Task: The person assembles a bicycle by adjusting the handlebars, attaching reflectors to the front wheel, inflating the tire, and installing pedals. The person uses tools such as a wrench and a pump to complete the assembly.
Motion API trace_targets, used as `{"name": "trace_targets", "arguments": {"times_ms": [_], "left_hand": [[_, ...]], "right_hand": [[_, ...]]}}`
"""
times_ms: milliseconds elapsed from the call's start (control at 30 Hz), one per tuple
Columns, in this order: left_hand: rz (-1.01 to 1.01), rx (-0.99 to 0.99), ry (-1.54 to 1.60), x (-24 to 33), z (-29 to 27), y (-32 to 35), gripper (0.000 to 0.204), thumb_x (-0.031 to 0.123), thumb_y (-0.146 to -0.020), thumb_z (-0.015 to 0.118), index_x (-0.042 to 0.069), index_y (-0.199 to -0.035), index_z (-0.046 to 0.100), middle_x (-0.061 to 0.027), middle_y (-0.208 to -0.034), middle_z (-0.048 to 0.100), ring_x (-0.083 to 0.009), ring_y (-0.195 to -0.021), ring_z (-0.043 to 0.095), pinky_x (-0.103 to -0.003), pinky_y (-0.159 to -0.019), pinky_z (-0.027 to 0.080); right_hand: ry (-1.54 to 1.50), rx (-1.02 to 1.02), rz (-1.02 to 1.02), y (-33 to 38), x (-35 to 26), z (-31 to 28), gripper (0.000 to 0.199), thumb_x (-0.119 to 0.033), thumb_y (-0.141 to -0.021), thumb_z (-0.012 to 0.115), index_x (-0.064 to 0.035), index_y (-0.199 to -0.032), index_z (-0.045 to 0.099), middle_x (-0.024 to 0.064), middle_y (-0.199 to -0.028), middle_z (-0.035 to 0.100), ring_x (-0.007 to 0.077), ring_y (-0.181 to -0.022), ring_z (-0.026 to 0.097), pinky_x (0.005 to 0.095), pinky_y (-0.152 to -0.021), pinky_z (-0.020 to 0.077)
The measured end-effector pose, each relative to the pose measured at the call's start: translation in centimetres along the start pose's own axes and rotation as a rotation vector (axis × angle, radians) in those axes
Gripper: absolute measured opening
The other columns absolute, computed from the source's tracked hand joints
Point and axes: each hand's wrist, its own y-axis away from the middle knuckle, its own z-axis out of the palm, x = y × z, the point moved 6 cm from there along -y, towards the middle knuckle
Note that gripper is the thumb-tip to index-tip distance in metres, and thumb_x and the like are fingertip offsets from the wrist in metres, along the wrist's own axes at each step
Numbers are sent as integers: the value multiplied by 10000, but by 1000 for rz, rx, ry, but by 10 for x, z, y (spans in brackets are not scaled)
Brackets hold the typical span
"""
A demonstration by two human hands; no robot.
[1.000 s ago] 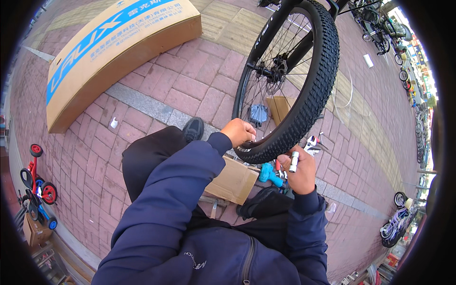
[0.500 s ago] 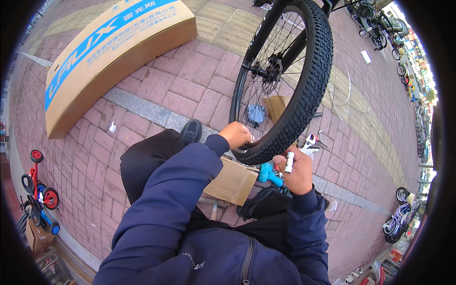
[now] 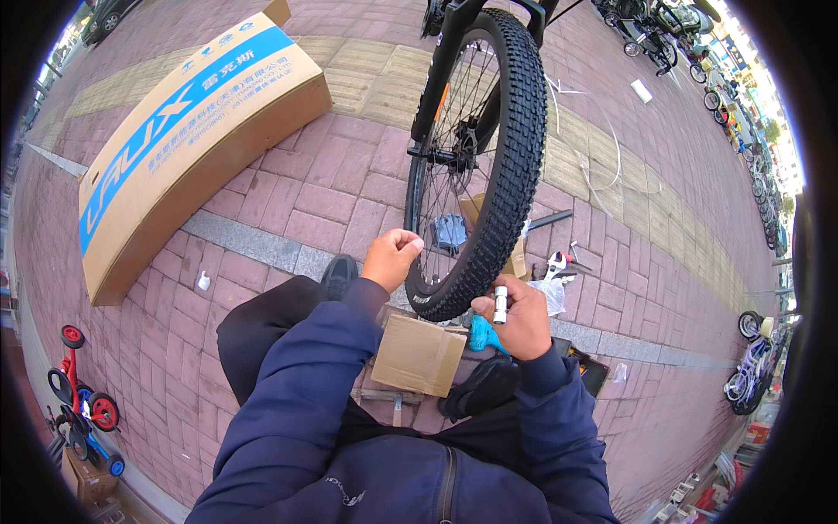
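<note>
A black bicycle's front wheel, with a knobby tyre (image 3: 517,157) and thin spokes, stands in front of me. My left hand (image 3: 393,260) is at the left side of the wheel near the rim, thumb and fingertips pinched together; whatever they may hold is too small to make out. To the right of the tyre's lower end, my right hand (image 3: 524,323) is closed around a small whitish cylindrical fitting (image 3: 500,305), which sticks up by the thumb. The valve cannot be made out. A fork (image 3: 434,96) holds the wheel at its hub.
A flat cardboard piece (image 3: 417,356) and a teal power tool (image 3: 483,334) lie below the tyre. Hand tools (image 3: 559,262) and a clear plastic bag (image 3: 553,294) lie to the right. A long cardboard box (image 3: 201,179) stands at left. Children's ride-ons (image 3: 87,406) stand farther left.
My left hand has drawn back from inside the rim to the wheel's left side. My right hand keeps the fitting. The view has shifted, and the wheel appears farther left and more edge-on.
</note>
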Motion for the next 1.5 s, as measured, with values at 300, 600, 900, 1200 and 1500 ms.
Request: {"name": "trace_targets", "arguments": {"times_ms": [300, 600, 900, 1200, 1500], "left_hand": [[296, -419, -365, 140, 43, 57, 708, 179, -745, 786, 6, -1371, 504, -131, -1194, 667, -223, -1121, 633, -365, -1024, 469], [366, -317, -444, 147, 44, 60, 614, 167, -723, 751, 19, -1290, 568, -154, -955, 722, -231, -847, 724, -351, -807, 568], [448, -303, -394, 146, 46, 56, 622, 184, -717, 741, 23, -1294, 575, -170, -924, 720, -263, -793, 728, -340, -749, 567], [145, -210, 180, 83, -8, 21, 404, 93, -912, 685, -19, -1287, 585, -67, -1181, 692, -168, -949, 677, -309, -860, 543], [-310, -233, 16, -45, 27, 1, 261, 293, -882, 757, 44, -923, 690, -28, -799, 670, -107, -633, 605, -264, -580, 526]], "right_hand": [[-156, -12, 60, -10, 4, 0, 463, -234, -787, 840, 71, -1096, 680, 124, -798, 698, 175, -674, 642, 319, -645, 524], [-207, 55, -5, -20, 10, 12, 346, -238, -725, 824, 10, -852, 619, 97, -686, 637, 168, -595, 595, 325, -582, 497], [-268, 118, -17, -18, 6, 14, 309, -202, -726, 811, 4, -832, 607, 87, -649, 604, 170, -572, 559, 329, -563, 477], [-334, -37, 142, -4, 15, 2, 343, -257, -870, 798, 34, -995, 668, 24, -760, 634, 99, -693, 555, 269, -643, 476], [-431, -54, 89, -4, 19, 3, 430, -418, -906, 757, -33, -860, 571, -3, -645, 592, 49, -509, 505, 225, -456, 379]]}}
